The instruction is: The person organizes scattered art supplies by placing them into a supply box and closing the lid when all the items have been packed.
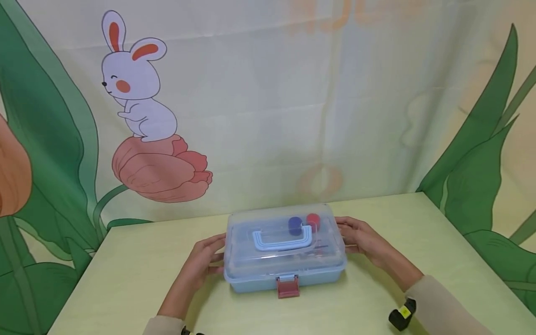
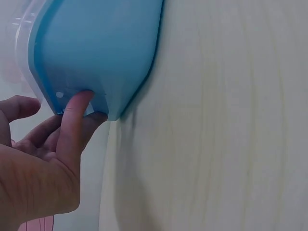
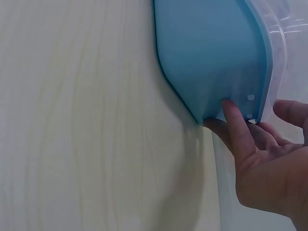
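Note:
A storage box (image 1: 268, 263) with a light blue base and clear lid sits on the table, its lid down. On top lies a light blue handle (image 1: 282, 245); a reddish latch (image 1: 288, 287) hangs at the front. Through the lid show a blue round item (image 1: 295, 225) and a red one (image 1: 312, 219); other contents are blurred. My left hand (image 1: 201, 260) holds the box's left end, and my right hand (image 1: 366, 239) holds the right end. Both wrist views show one finger against the blue side wall (image 2: 96, 53) and other fingers bent round the rear corner.
The pale wood-grain table (image 1: 138, 260) extends to both sides and in front of the box. Behind it hangs a printed cloth (image 1: 259, 116) with a rabbit, flower and leaves. A black wrist device (image 1: 403, 314) sits by the right sleeve.

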Action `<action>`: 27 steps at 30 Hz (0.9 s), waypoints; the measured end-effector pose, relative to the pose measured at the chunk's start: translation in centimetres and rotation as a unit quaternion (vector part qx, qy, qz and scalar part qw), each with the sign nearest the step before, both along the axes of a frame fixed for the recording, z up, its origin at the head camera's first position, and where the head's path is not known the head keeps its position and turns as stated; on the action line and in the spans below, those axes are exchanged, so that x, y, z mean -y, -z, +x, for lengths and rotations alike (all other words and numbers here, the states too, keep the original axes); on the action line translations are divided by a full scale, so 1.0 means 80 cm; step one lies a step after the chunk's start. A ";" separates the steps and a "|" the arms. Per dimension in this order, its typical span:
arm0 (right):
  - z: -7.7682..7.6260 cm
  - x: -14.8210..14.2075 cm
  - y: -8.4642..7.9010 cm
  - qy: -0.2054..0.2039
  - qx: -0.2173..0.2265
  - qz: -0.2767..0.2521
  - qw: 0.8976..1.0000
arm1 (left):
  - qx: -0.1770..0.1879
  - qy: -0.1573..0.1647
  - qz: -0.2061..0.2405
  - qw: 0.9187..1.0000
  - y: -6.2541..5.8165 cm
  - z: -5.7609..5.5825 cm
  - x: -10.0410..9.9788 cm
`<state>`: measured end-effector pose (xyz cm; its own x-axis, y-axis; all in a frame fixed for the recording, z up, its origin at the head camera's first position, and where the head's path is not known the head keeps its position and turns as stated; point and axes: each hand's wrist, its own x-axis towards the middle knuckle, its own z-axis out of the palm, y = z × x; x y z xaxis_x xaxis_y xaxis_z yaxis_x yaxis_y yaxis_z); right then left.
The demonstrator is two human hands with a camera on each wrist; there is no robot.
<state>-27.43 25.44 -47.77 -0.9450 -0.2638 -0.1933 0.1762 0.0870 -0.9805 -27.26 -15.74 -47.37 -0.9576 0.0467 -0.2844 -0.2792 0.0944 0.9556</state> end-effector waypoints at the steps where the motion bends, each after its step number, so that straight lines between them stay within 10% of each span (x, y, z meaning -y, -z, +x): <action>1: 0.000 0.000 0.000 -0.001 0.002 0.000 1.000 | 0.002 -0.001 -0.004 1.000 0.000 0.000 0.000; 27: 0.001 0.001 -0.005 -0.013 0.002 0.015 1.000 | -0.007 0.020 -0.021 1.000 -0.006 0.009 -0.005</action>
<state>-27.37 25.34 -47.40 -0.9373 -0.2815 -0.2055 0.1780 0.1203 -0.9766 -26.57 -15.37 -46.89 -0.9591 0.0739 -0.2734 -0.2608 0.1455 0.9544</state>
